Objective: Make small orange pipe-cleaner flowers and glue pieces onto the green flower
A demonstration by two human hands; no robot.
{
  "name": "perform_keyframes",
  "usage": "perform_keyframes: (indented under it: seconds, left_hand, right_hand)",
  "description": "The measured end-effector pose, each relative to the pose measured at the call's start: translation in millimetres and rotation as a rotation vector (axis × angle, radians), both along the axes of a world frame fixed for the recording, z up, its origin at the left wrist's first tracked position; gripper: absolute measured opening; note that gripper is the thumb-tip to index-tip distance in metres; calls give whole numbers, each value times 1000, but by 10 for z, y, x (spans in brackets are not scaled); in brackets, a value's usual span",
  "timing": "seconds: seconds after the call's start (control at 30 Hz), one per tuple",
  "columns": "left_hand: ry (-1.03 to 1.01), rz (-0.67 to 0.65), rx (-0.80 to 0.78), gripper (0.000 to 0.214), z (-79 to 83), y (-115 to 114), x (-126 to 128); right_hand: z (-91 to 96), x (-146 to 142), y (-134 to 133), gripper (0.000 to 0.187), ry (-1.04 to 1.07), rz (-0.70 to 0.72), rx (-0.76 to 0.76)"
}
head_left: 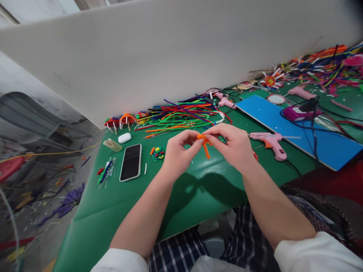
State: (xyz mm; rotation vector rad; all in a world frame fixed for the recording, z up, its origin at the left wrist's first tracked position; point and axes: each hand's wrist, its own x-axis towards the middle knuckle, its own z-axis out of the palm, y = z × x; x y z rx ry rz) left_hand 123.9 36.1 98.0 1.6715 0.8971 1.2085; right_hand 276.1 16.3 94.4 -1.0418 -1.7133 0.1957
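Observation:
An orange pipe cleaner (207, 150) is held up above the green table, bent into a small bunched shape with one end hanging down. My left hand (181, 151) pinches its left side between thumb and fingers. From the other side my right hand (228, 143) pinches the same piece, thumb and index close together. A coiled green, blue and yellow pipe cleaner piece (158, 153) lies just left of my left hand. Beyond both hands spreads a pile of many-coloured pipe cleaners (181, 115).
A phone (131, 162), a white earbud case (124, 138) and cut strands (107, 172) lie on the left of the green table (113, 207). To the right are a pink glue gun (270, 143), its cord, a blue board (283, 121) and a purple tool (300, 112). A grey partition (170, 56) stands behind.

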Motion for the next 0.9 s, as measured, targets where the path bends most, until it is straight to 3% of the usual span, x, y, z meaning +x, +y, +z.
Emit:
perform_keyframes:
  seconds: [0.1,0.2,0.37,0.5,0.67,0.9]
  left_hand:
    - [24,52,85,6,-8,-20,21]
    - [-27,33,8,7,-17,-3,31]
    - [-143,-62,-173,11,-18,43,26]
    - [-182,-133,-313,12,-6,42,15]
    - [-196,-209,-378,11,4,33,10]
    - [-278,-218,-423,9,-2,6,49]
  right_hand:
    - [-7,-53,-1,9,206,-2,-170]
    - [-23,-82,11,9,339,26,-251]
    - [-11,-67,15,13,383,102,-290]
    - [14,-37,2,18,338,133,-292]
    - [18,-37,-16,22,291,116,-256]
    - [-19,-134,-37,10,398,85,-166]
